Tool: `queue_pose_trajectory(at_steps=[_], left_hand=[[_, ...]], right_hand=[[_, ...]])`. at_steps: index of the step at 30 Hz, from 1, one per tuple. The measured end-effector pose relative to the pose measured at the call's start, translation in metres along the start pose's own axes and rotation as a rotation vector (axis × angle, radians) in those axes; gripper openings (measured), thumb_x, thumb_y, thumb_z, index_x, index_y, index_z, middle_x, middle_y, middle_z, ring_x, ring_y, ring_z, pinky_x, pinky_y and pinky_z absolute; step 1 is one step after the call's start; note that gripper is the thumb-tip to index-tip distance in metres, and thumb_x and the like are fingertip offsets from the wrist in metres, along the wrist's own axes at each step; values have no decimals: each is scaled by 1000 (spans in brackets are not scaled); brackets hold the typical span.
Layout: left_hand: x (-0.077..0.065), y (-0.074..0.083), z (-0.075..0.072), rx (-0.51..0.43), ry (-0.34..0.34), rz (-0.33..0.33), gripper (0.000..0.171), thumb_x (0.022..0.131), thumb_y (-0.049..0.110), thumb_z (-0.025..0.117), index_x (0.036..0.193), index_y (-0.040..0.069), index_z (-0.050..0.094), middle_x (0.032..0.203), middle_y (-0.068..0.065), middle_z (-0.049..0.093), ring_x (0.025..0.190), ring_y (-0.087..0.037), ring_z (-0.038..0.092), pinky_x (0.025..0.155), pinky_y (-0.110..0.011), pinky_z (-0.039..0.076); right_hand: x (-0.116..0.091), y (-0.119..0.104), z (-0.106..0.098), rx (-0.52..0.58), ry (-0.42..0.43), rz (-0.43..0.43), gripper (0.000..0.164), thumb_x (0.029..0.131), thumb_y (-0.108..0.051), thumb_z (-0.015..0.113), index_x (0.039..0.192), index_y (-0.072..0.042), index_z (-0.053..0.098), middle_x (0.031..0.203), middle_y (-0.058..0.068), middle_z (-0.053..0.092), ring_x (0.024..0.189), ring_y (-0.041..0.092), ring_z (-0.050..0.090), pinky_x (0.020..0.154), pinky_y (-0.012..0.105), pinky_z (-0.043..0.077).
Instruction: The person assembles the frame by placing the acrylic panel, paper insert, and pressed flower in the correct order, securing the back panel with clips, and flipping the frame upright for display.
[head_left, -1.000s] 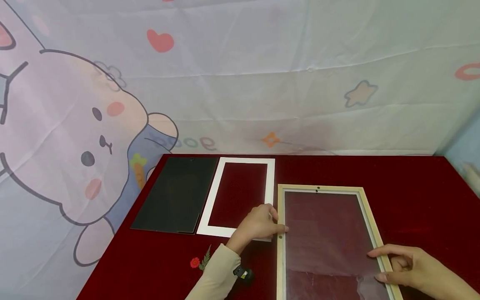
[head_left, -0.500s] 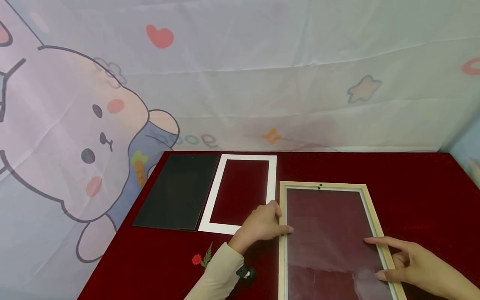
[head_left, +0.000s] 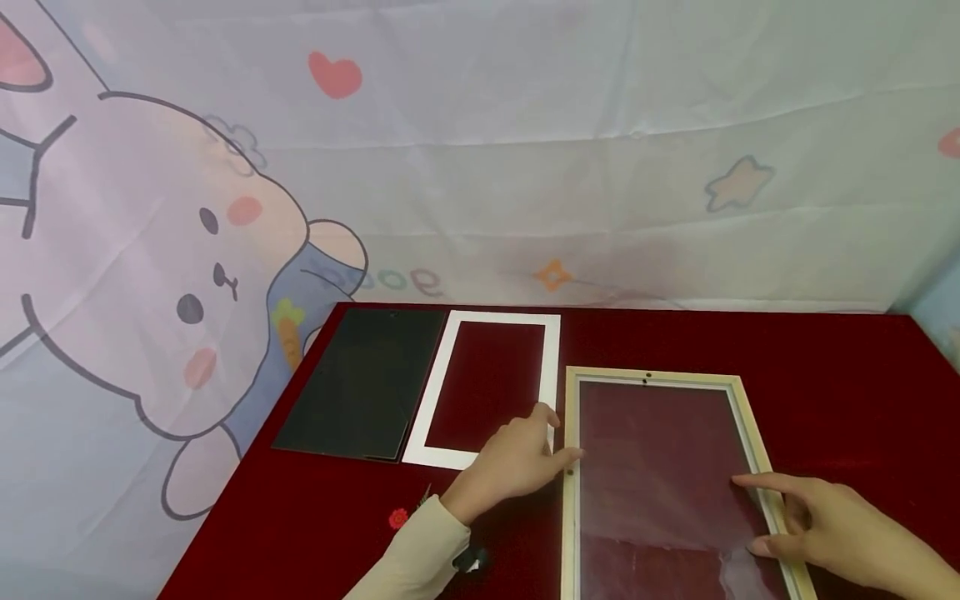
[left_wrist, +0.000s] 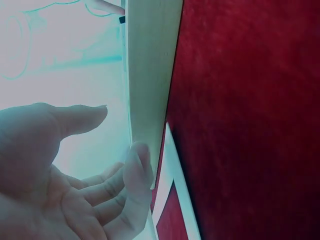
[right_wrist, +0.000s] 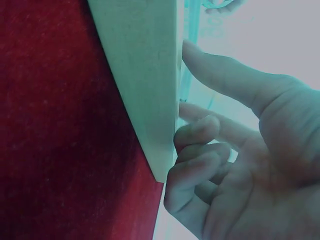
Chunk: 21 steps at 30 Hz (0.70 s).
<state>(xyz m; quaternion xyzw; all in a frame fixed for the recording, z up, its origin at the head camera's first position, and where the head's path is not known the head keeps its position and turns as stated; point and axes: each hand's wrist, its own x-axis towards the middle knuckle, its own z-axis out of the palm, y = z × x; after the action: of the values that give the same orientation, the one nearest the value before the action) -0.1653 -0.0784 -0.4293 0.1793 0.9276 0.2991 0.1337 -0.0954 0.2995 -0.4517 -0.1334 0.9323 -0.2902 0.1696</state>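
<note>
Apparently, work is only part done: wooden frame point(head_left: 571, 533) is laid on counter point(head_left: 825, 375) between both grips, clear sheet point(head_left: 660, 467) seated inside; white mat point(head_left: 502, 317) beside left grip point(head_left: 513, 458) and dark board point(head_left: 360, 383) farther left are seen unfitted. Left grip spread, nothing pinched. Right grip point(head_left: 832, 533) at frame's side; pinch cannot be told. Curled fingers point(right_wrist: 192, 182) are best shown by right wrist view; board, red flower point(head_left: 398, 518) by head view alone.
</note>
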Motion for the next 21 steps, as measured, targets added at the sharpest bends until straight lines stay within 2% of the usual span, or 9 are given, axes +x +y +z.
queue_pose_trajectory(at_steps=[4,9,13,21], left_hand=[[-7,-4,-5,-13,15,10,46,100,34,71,133,4,58,73,4,69,56,-6,59,51,-23,48],[-11,-12,-9,21,75,24,39,100,32,72,128,6,63,83,0,67,60,-6,55,54,-22,49],[-14,-20,-15,36,117,30,33,99,28,73,122,6,67,91,-4,69,66,-7,55,58,-21,49],[-21,-38,-38,25,178,-5,34,100,27,71,125,4,66,97,-8,70,72,-12,60,60,-26,52]], right_hand=[[4,-6,3,-48,35,31,73,86,-38,86,144,-1,60,72,-6,51,57,1,38,52,21,36],[8,-7,5,-96,87,34,75,84,-37,88,141,4,60,82,-3,53,64,0,41,56,21,39],[10,-8,4,-131,117,37,74,84,-40,87,139,2,62,90,-1,55,69,-1,43,58,20,40],[15,-24,-14,-149,189,-35,63,87,-41,85,133,-2,66,99,0,65,74,-5,48,62,21,46]])
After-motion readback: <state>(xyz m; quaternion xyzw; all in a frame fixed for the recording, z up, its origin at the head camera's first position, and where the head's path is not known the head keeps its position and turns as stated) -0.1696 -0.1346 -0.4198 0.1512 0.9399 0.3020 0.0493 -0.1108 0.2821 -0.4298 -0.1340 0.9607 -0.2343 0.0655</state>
